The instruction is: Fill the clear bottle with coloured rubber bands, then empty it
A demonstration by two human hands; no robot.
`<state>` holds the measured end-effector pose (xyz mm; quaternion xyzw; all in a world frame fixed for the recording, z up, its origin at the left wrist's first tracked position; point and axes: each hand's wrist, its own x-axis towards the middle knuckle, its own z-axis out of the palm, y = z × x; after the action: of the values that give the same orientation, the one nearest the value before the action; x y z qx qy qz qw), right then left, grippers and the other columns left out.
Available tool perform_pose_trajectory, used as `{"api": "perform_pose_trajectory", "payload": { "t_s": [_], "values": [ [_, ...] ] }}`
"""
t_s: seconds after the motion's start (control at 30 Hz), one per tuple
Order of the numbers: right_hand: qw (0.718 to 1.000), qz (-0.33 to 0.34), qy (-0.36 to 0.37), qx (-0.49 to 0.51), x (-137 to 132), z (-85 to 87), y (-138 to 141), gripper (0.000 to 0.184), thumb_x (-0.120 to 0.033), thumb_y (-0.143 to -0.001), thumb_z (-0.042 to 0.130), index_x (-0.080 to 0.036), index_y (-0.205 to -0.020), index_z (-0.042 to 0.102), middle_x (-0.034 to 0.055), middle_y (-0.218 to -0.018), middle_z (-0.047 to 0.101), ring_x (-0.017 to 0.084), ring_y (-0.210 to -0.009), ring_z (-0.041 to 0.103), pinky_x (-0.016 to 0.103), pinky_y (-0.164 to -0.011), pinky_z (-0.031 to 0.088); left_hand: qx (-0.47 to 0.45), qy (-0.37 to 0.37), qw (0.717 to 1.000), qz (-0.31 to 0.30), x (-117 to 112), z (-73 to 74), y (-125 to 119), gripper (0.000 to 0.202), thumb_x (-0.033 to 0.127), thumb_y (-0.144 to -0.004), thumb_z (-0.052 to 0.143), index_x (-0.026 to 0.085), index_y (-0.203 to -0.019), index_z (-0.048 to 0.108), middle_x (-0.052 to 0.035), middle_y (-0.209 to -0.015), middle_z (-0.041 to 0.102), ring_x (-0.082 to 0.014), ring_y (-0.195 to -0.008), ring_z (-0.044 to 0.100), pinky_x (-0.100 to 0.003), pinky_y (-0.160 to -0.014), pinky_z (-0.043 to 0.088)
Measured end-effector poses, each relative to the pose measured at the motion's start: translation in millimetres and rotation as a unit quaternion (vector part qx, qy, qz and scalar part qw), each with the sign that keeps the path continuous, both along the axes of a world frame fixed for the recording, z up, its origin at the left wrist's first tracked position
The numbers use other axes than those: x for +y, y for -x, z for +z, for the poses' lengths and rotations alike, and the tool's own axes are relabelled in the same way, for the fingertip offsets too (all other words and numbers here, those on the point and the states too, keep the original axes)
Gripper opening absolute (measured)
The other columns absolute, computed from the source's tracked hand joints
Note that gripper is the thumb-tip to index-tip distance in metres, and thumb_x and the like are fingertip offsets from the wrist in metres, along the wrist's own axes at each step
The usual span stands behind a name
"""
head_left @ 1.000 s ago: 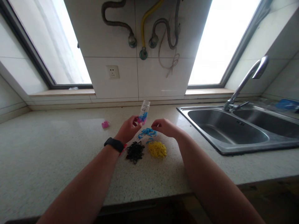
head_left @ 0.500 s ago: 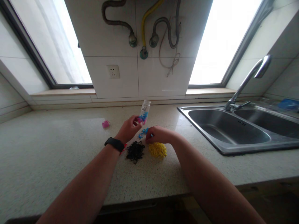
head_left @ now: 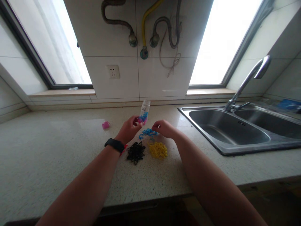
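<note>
My left hand (head_left: 130,128), a black band on its wrist, is closed round the lower part of a clear bottle (head_left: 145,108). Blue and pink pieces fill the bottom of this bottle, which leans slightly to the right. My right hand (head_left: 163,128) hovers at the right end of a loose blue pile (head_left: 148,133), thumb and fingers pinched together; whatever is between them is too small to make out. Nearer to me lie a black pile (head_left: 135,153) and a yellow pile (head_left: 158,150) of what look like small rubber bands. Red pieces (head_left: 123,150) show partly behind my left wrist.
On the left of the speckled countertop (head_left: 58,150) lies a small pink object (head_left: 105,125), perhaps a cap. A steel double sink (head_left: 225,150) with a faucet (head_left: 249,82) is set in at the right. A tiled wall with pipes rises behind.
My right hand has moved right and slightly away from me, uncovering more of the blue pile. My left hand still holds the bottle in nearly the same place.
</note>
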<state>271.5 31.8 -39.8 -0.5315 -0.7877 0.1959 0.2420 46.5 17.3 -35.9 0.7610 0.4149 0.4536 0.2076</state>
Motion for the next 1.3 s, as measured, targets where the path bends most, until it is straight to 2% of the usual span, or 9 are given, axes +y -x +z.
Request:
{"api": "perform_pose_trajectory", "payload": {
  "t_s": [0.2,0.33,0.43,0.5,0.7,0.93,1.07,1.13,1.3],
  "values": [
    [0.997,-0.024,0.023,-0.064,-2,3.0,-6,0.021,-0.031,-0.087,0.064,-0.017,-0.099,0.073,0.0089,-0.096,0.074,0.018,-0.080,0.065,0.027,-0.071,0.046,0.005,0.003,1.000,0.013,0,0.4,2,0.035,0.036,-0.087,0.057,0.015,-0.116,0.060,-0.0079,-0.103,0.068,-0.0168,-0.082,0.062,-0.030,-0.075,0.050],
    [0.994,-0.016,0.021,-0.109,-3,-0.9,-12,0.062,-0.053,-0.075,0.073,-0.016,-0.124,0.064,0.0153,-0.116,0.066,0.024,-0.094,0.063,0.032,-0.082,0.048,0.006,-0.003,1.000,0.011,2,-1.8,2,0.036,0.036,-0.087,0.057,0.016,-0.116,0.060,-0.0079,-0.103,0.068,-0.0169,-0.082,0.062,-0.031,-0.075,0.050],
    [0.992,0.007,0.012,-0.128,-4,-3.0,-11,0.079,-0.055,-0.065,0.080,-0.016,-0.131,0.060,0.0171,-0.121,0.061,0.025,-0.097,0.062,0.033,-0.087,0.047,0.000,-0.005,1.000,0.012,3,-2.5,2,0.035,0.035,-0.087,0.057,0.016,-0.115,0.060,-0.0078,-0.102,0.068,-0.0171,-0.083,0.062,-0.031,-0.077,0.051],
    [0.991,0.018,0.003,-0.129,-6,-2.0,-8,0.073,-0.050,-0.064,0.081,-0.016,-0.126,0.064,0.0157,-0.117,0.064,0.024,-0.094,0.062,0.032,-0.084,0.048,-0.001,-0.003,1.000,0.013,2,-2.4,1,0.034,0.035,-0.087,0.057,0.016,-0.115,0.060,-0.0078,-0.102,0.068,-0.0173,-0.083,0.062,-0.032,-0.077,0.051],
    [0.994,0.059,0.015,-0.094,-7,1.0,1,0.033,-0.034,-0.073,0.072,-0.019,-0.103,0.075,0.0051,-0.083,0.073,0.015,-0.067,0.061,0.026,-0.062,0.043,0.003,0.000,1.000,0.016,1,-2.4,0,0.035,0.035,-0.087,0.057,0.016,-0.115,0.060,-0.0079,-0.103,0.069,-0.0175,-0.083,0.063,-0.032,-0.077,0.051],
    [0.997,-0.006,-0.017,-0.071,-2,-0.3,-5,0.035,-0.033,-0.082,0.066,-0.017,-0.113,0.071,0.0096,-0.102,0.071,0.018,-0.079,0.064,0.027,-0.071,0.047,0.005,-0.002,1.000,0.014,1,-1.9,1,0.034,0.036,-0.087,0.056,0.016,-0.114,0.060,-0.0072,-0.102,0.069,-0.0168,-0.082,0.062,-0.030,-0.073,0.050],
    [0.993,0.011,-0.010,-0.118,-5,-2.1,-6,0.061,-0.055,-0.076,0.071,-0.016,-0.123,0.066,0.0150,-0.113,0.066,0.025,-0.096,0.064,0.033,-0.085,0.048,0.006,-0.005,1.000,0.006,1,-2.1,1,0.035,0.036,-0.088,0.056,0.016,-0.116,0.060,-0.0075,-0.102,0.069,-0.0169,-0.083,0.062,-0.031,-0.075,0.051],
    [0.991,0.021,-0.008,-0.130,-8,-2.0,-2,0.069,-0.058,-0.072,0.074,-0.017,-0.126,0.064,0.0163,-0.116,0.064,0.027,-0.100,0.062,0.035,-0.090,0.047,0.003,-0.004,1.000,0.005,2,-2.6,2,0.035,0.035,-0.087,0.056,0.016,-0.116,0.060,-0.0074,-0.103,0.069,-0.0169,-0.083,0.063,-0.031,-0.077,0.051],
    [0.990,0.059,-0.028,-0.128,-15,3.8,12,0.046,-0.044,-0.072,0.076,-0.019,-0.110,0.072,0.0122,-0.101,0.068,0.027,-0.101,0.062,0.034,-0.090,0.046,0.001,-0.004,1.000,0.008,3,-3.7,1,0.035,0.036,-0.087,0.057,0.016,-0.116,0.060,-0.0075,-0.103,0.069,-0.0170,-0.083,0.063,-0.031,-0.077,0.051]
  ]
}}
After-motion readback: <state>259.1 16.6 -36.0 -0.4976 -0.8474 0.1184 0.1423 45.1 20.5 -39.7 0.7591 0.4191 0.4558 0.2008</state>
